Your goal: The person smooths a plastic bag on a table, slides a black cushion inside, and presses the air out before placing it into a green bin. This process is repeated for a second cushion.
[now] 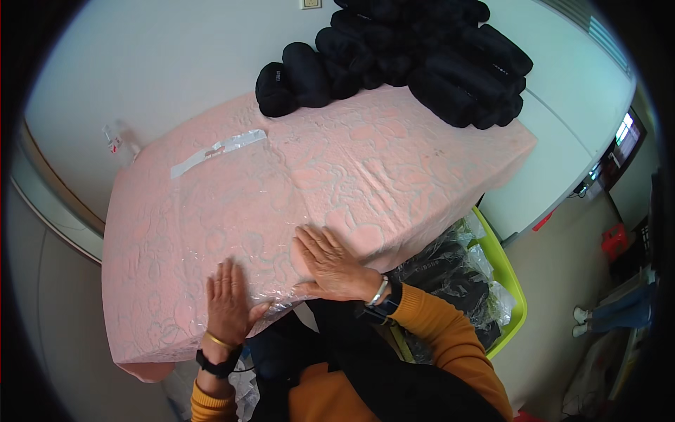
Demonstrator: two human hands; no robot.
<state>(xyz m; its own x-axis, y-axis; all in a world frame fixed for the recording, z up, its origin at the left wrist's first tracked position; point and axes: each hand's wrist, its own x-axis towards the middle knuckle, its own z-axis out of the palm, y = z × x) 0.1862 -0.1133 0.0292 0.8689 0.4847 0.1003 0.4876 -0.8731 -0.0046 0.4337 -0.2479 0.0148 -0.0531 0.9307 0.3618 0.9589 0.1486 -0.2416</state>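
A clear plastic bag (235,193) with a white hanger-hole header strip lies flat on the pink patterned cloth (394,165) that covers the table. My left hand (228,302) rests palm down at the bag's near part, fingers stretched away from me. My right hand (330,264) lies flat at the bag's right edge, fingers extended, its thumb pointing toward the left hand. Neither hand grips anything. No contents can be made out inside the bag, as the cloth pattern shows through it.
Black stuffed rolls (464,77) are heaped at the table's far right, against the wall. A lime-green bin (517,295) with black items in clear plastic stands below the right edge. A clear bottle (112,141) is beyond the far left corner. Someone's legs (622,309) show far right.
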